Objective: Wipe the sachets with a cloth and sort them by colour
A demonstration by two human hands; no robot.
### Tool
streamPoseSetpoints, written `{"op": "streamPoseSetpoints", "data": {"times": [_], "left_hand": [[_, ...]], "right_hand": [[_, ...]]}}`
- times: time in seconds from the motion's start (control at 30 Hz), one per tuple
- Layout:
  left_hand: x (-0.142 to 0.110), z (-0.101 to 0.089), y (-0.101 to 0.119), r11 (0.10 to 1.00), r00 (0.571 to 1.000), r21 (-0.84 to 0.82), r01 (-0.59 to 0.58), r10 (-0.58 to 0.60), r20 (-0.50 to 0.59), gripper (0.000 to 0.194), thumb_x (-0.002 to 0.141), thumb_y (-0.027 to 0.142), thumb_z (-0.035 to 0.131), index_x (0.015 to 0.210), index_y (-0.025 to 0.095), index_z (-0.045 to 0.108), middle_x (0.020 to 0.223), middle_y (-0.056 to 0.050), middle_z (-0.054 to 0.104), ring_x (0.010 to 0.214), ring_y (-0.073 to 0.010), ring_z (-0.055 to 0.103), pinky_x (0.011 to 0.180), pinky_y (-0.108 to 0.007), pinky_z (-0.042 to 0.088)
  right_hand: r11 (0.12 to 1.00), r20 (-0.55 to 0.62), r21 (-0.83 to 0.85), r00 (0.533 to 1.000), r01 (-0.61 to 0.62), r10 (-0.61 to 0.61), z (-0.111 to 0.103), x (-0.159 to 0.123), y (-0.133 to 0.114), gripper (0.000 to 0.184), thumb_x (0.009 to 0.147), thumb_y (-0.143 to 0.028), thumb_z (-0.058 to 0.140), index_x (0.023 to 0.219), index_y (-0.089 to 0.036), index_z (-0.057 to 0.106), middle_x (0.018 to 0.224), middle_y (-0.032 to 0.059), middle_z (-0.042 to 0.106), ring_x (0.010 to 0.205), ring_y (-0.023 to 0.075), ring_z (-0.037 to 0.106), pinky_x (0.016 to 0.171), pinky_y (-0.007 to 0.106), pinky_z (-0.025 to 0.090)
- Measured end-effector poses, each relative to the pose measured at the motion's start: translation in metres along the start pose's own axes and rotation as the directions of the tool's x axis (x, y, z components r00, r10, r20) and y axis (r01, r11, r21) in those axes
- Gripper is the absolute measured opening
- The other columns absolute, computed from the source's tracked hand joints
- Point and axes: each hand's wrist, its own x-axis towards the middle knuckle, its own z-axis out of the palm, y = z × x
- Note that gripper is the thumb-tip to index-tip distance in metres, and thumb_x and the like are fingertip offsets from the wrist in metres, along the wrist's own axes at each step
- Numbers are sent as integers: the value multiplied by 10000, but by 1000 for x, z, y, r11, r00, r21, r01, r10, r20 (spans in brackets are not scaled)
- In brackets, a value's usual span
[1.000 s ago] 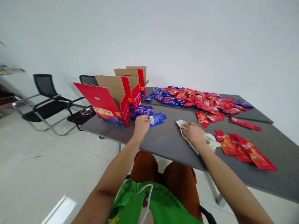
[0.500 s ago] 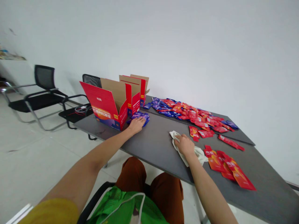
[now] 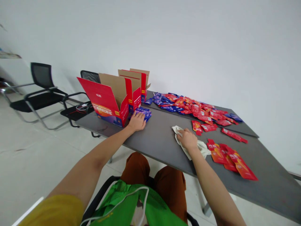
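Just left of your left hand, an open red cardboard box stands on the tabletop. Your left hand: spread, palm down, fingertips on a small heap of blue sachets. Ahead of and between your hands: a mixed pile of red and blue sachets. Your right hand: fingers together on a crumpled white cloth; whether they pinch it, you cannot tell. Just right of that hand: loose red sachets.

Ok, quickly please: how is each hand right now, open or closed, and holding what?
Left hand: open, palm down at the blue sachets.
Right hand: closed on a white cloth.
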Motion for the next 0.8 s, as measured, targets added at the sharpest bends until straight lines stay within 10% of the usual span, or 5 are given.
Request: {"op": "streamPoseSetpoints", "data": {"times": [0.5,0.8], "left_hand": [[13,-15,19,976,976,-32,216,-216,-8,417,868,224,432,1238,114,591,1403,-177,513,1064,-304,588,871,-380,443],[92,-47,65,831,877,-321,453,-480,-5,332,889,231,436,991,46,692,971,-200,702,955,-293,614,849,-464,435]], "right_hand": [[999,-20,-5,999,-34,34,5,-6,-12,371,967,-346,387,1177,-237,673,1144,133,598,1065,263,552,826,341,475],[984,98,-63,983,164,-157,-9,2,-31,376,972,-324,366,1168,-197,660,1189,136,595,1032,245,575,796,330,502]]}}
